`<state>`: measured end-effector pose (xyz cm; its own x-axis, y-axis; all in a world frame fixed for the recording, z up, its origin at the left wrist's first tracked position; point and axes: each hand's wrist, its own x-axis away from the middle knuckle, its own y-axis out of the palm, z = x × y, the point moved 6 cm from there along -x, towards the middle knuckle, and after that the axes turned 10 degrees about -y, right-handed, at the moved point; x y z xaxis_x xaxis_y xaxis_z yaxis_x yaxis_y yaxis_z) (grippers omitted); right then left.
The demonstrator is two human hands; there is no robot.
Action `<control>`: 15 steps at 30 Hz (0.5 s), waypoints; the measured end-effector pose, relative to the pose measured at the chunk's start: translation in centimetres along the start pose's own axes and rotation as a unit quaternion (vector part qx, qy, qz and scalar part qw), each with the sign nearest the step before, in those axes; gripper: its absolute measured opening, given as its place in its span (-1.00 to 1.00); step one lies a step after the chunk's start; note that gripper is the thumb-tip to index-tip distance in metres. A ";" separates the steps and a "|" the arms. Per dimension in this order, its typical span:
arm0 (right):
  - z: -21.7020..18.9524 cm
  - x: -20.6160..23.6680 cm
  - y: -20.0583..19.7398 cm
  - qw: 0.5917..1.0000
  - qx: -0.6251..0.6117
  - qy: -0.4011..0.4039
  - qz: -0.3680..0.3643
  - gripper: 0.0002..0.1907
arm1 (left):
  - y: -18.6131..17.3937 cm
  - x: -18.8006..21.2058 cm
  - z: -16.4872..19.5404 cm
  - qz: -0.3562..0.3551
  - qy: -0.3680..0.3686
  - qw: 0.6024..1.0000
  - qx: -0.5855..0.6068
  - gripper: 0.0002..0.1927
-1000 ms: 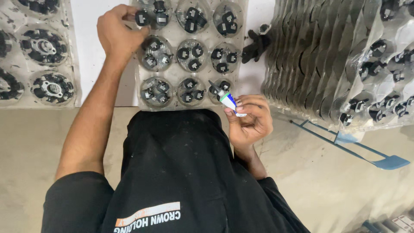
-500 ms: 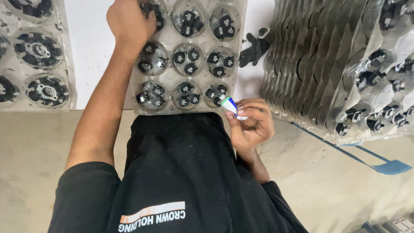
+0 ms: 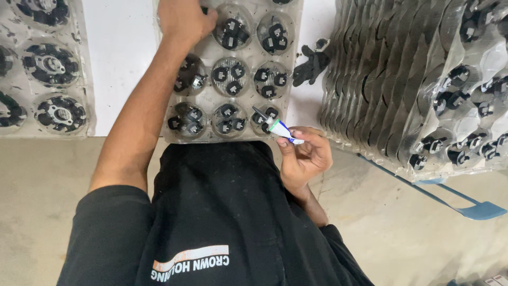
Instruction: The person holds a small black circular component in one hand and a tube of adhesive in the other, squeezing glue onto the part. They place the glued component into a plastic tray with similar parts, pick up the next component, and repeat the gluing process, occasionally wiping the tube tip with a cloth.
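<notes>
A clear plastic tray (image 3: 248, 98) with round cups of small black parts lies in front of me on a white surface. My left hand (image 3: 182, 18) reaches to its far left cup and lies over it with fingers curled down; what is under the palm is hidden. My right hand (image 3: 307, 156) holds a small white and blue tube (image 3: 280, 128) at the tray's near right corner. The tube's dark nozzle points at the near right cup (image 3: 264, 117).
A tall stack of similar trays (image 3: 423, 90) leans at the right, with a black glove (image 3: 312, 63) beside it. Another tray of larger black rings (image 3: 50, 69) lies at the left. A blue strip (image 3: 471, 209) rests on the concrete floor at the right.
My left hand has slid farther along the tray to the far left cup. The right hand keeps the tube near the same near right cup.
</notes>
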<state>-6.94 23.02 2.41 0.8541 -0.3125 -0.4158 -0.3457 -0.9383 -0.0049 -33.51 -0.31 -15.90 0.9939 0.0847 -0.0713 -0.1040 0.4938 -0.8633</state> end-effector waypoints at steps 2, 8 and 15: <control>0.7 -0.1 0.1 0.999 -0.027 0.019 -0.001 -0.68 | -1.8 1.5 -0.6 -0.077 -0.068 0.967 0.233 -0.78; 2.0 -0.9 2.2 0.997 -0.056 0.045 -0.031 -0.68 | -8.6 9.9 -0.6 -0.199 -0.178 0.737 0.621 -0.67; -0.5 -0.9 6.3 0.993 0.006 -0.077 -0.088 -0.65 | -15.6 16.9 1.1 -0.168 -0.152 0.677 0.701 -0.50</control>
<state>-9.66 17.33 3.19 0.8323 -0.1166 -0.5419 -0.2018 -0.9743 -0.1003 -15.13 -5.60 -3.06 0.9385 -0.1679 0.3018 -0.0193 0.8470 0.5313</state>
